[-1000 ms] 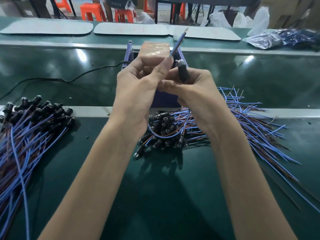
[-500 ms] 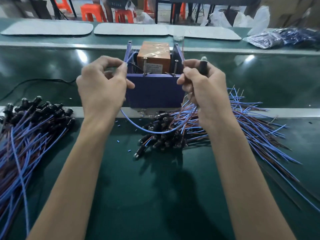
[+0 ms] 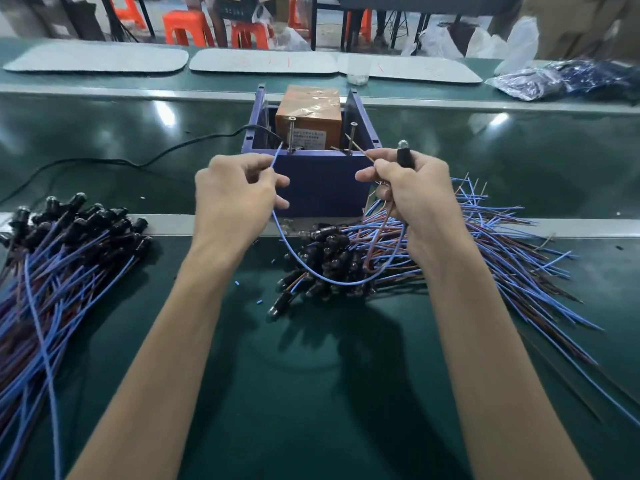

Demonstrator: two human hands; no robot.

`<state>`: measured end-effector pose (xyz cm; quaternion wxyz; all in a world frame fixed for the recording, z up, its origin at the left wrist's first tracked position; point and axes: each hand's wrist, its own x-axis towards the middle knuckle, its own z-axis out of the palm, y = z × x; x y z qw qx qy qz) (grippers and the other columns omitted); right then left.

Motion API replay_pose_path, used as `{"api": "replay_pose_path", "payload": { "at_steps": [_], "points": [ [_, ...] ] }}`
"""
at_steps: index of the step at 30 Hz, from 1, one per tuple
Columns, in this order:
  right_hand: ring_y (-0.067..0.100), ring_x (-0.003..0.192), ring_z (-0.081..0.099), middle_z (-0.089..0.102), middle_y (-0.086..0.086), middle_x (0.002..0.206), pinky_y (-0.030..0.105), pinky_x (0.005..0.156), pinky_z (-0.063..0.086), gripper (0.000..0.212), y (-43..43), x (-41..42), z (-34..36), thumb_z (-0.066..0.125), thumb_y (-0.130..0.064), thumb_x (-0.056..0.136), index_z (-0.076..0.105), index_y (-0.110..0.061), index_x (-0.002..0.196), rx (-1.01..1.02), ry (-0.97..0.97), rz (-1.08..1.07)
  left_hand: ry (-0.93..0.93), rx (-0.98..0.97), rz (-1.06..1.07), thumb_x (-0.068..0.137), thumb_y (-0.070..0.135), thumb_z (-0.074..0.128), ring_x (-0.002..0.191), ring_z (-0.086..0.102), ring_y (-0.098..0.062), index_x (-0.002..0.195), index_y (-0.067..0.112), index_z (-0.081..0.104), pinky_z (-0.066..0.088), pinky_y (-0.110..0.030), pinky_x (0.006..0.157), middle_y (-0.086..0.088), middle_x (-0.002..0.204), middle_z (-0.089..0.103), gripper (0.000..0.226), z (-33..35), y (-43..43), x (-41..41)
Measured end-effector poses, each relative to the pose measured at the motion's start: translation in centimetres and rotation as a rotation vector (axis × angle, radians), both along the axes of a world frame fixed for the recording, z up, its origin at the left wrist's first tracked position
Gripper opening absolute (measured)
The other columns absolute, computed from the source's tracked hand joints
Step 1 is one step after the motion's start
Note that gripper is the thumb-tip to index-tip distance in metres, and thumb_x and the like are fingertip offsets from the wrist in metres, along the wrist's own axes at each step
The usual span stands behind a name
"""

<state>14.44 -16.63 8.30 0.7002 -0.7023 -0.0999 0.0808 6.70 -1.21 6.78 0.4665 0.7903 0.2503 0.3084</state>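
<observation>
My left hand [image 3: 232, 195] pinches the end of a blue wire [image 3: 311, 273], whose tip points at the left screw post [image 3: 292, 136] of a blue box [image 3: 322, 181]. The wire sags in a loop over to my right hand [image 3: 412, 192]. That hand grips a black LED holder [image 3: 402, 154] upright and pinches its brown wire [image 3: 356, 145], which points at the right screw post [image 3: 352, 138]. An orange block [image 3: 306, 112] sits inside the box.
A heap of black holders with blue and brown wires [image 3: 332, 265] lies under my hands and fans out right. A second pile [image 3: 62, 251] lies at the left. A black cable [image 3: 121, 162] runs from the box leftward. White mats [image 3: 97, 60] and bags [image 3: 568, 79] lie beyond.
My hands have drawn apart from in front of the box and dropped lower. Each wire end now points at its own screw post, and the blue wire hangs in a wider loop.
</observation>
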Motion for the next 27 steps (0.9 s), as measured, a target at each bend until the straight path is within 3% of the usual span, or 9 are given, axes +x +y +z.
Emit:
{"api": "replay_pose_path", "payload": {
  "at_steps": [12,19,27],
  "points": [
    [0.001,0.044,0.038,0.069,-0.008,0.060,0.007,0.039,0.029,0.023,-0.19,0.19,0.20,0.049,-0.004,0.093,0.065,-0.018,0.086,0.007,-0.010,0.010,-0.027,-0.023,-0.069,0.090,0.011,0.057,0.047,0.062,-0.001,0.098,0.021,0.072,0.050,-0.011,0.058,0.016,0.071,0.071,0.019,-0.45,-0.09,0.14],
    [0.001,0.044,0.040,0.069,-0.009,0.059,0.006,0.039,0.030,0.022,-0.12,0.11,0.26,0.049,-0.005,0.093,0.065,-0.018,0.085,0.009,-0.008,0.013,-0.122,-0.080,0.092,0.091,0.013,0.059,0.047,0.066,-0.005,0.086,0.021,0.062,0.050,-0.015,0.050,0.012,0.070,0.069,0.010,-0.15,0.42,-0.17],
    [0.000,0.044,0.041,0.070,-0.008,0.061,0.006,0.039,0.031,0.021,-0.04,0.11,0.27,0.049,-0.005,0.094,0.066,-0.018,0.088,-0.001,-0.004,0.013,-0.056,-0.134,-0.049,0.090,0.010,0.059,0.067,0.071,-0.004,0.086,0.024,0.067,0.052,-0.019,0.073,0.008,0.084,0.073,0.017,-0.61,0.40,0.37]
  ]
}}
